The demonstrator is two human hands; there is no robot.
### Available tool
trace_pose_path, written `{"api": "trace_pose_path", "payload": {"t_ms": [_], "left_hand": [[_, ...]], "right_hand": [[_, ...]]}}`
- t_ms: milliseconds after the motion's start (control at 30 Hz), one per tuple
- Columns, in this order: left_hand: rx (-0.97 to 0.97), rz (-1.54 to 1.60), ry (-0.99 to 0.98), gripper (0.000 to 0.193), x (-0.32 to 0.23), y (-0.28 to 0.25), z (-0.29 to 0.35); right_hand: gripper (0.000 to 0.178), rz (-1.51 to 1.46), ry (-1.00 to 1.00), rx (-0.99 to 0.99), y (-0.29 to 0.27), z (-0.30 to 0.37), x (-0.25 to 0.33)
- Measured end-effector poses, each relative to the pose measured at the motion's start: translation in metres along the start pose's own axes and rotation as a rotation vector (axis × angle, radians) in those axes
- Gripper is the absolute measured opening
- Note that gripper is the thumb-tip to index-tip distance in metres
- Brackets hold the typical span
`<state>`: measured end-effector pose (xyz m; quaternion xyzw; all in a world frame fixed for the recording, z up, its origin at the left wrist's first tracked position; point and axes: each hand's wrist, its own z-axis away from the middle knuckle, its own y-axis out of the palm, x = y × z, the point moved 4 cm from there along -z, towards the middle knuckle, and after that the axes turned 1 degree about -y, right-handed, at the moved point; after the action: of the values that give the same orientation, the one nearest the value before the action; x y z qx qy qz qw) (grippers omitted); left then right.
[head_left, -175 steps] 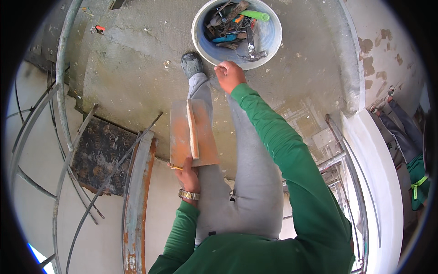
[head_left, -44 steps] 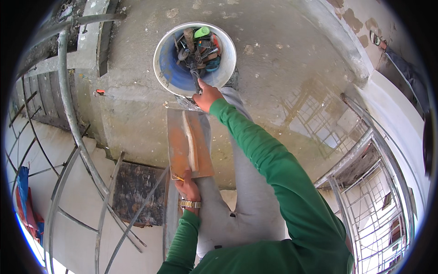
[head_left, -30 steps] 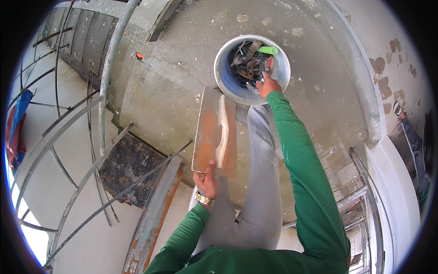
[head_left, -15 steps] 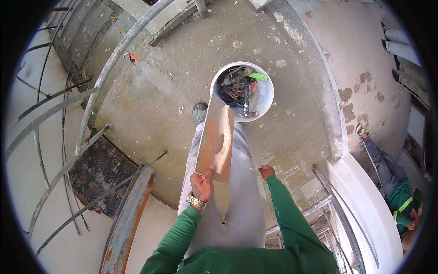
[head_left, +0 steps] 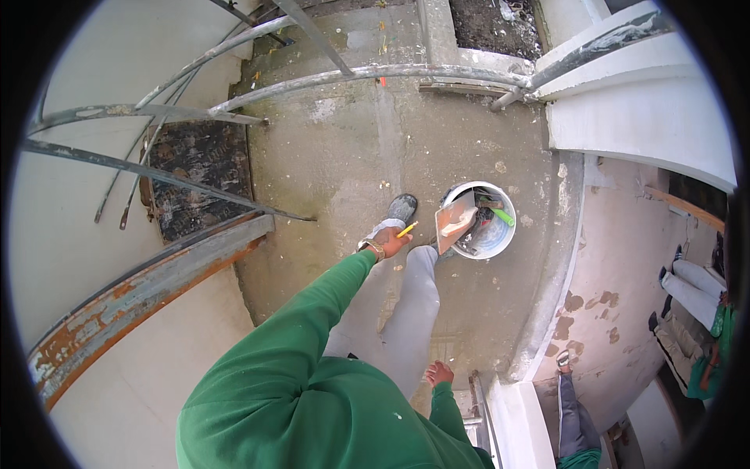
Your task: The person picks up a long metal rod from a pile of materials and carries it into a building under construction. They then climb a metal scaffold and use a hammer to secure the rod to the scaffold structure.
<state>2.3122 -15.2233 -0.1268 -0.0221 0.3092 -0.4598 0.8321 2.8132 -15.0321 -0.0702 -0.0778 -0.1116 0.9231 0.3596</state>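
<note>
My left hand point(head_left: 393, 241), with a watch on its wrist, reaches forward above my legs. Its fingers are closed on a short yellow pencil point(head_left: 407, 230). Just right of that hand, and apart from it, a plastering float point(head_left: 456, 223) with a flat rectangular face and a wooden handle leans tilted at the near left rim of the white bucket point(head_left: 506, 244). Tools fill part of the bucket, among them a bright green piece point(head_left: 502, 216). Low in the view, beside my right leg, my right hand point(head_left: 440, 374) hangs with nothing in it, fingers loosely apart.
Scaffold pipes point(head_left: 375, 73) cross the far side and the left. A rusty metal beam point(head_left: 148, 285) lies at left near a dark board point(head_left: 199, 176). A low white wall point(head_left: 648, 117) stands far right. Other people's legs point(head_left: 691, 285) show at the right edge.
The float has left my left hand and now rests at the bucket; that hand now holds the pencil. My view has turned, and my right hand has dropped lower.
</note>
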Motion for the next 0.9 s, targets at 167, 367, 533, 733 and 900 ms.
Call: {"api": "trace_pose_path", "payload": {"t_ms": [167,367,533,733,900], "left_hand": [[-0.029,0.036,-0.172,0.062,0.080,-0.088,0.064],[-0.292,0.206,-0.258,0.061,0.189,-0.137,0.170],[-0.297,0.172,-0.451,0.062,0.259,-0.095,0.291],[-0.197,0.448,-0.584,0.036,0.343,-0.001,0.366],[-0.409,0.335,-0.237,0.026,0.399,0.028,0.382]], "right_hand": [[0.020,0.136,-0.129,0.021,-0.002,0.037,0.029],[0.029,0.179,-0.422,0.065,0.040,0.062,0.119],[0.024,0.260,-0.579,0.136,0.076,0.095,0.138],[0.021,0.447,-0.531,0.164,0.029,0.058,0.073],[0.017,0.942,-0.505,0.113,-0.031,0.024,0.034]]}}
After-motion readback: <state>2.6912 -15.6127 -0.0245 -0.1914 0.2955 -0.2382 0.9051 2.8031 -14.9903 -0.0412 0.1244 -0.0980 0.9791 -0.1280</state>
